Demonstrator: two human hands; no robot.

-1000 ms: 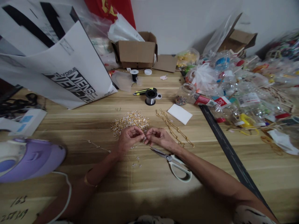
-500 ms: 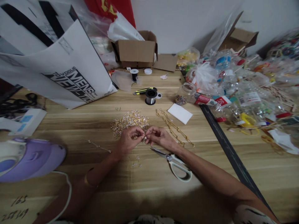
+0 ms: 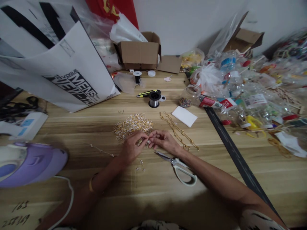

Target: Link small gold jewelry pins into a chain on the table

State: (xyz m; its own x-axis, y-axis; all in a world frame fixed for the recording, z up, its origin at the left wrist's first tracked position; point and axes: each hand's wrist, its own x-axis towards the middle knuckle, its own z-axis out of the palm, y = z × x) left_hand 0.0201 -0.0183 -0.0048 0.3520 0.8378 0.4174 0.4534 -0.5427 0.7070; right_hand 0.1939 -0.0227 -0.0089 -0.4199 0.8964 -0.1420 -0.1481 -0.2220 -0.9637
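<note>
My left hand (image 3: 134, 145) and my right hand (image 3: 165, 142) meet fingertip to fingertip at the near edge of a pile of small gold and clear beads (image 3: 133, 124). Both are closed in a pinch. A tiny shiny bead (image 3: 148, 143) shows between the fingertips; which fingers grip it is too small to tell. By my left forearm lies a thin beaded strand (image 3: 102, 150). A few loose clear beads (image 3: 141, 164) and fine wire pieces (image 3: 133, 180) rest below my hands. Scissors (image 3: 179, 167) with white handles lie beside my right wrist, and gold chains (image 3: 177, 131) lie beyond it.
A wire spool (image 3: 154, 99), a yellow-black cutter (image 3: 146, 93), a white card (image 3: 184, 116) and a jar of beads (image 3: 189, 96) stand farther back. Plastic bottles (image 3: 255, 97) crowd the right. At left are a white bag (image 3: 79, 70) and a purple appliance (image 3: 45, 163) with a cord.
My left hand and forearm have shifted and turned slightly, with the fingers still together with those of my right hand. The things on the table lie as before.
</note>
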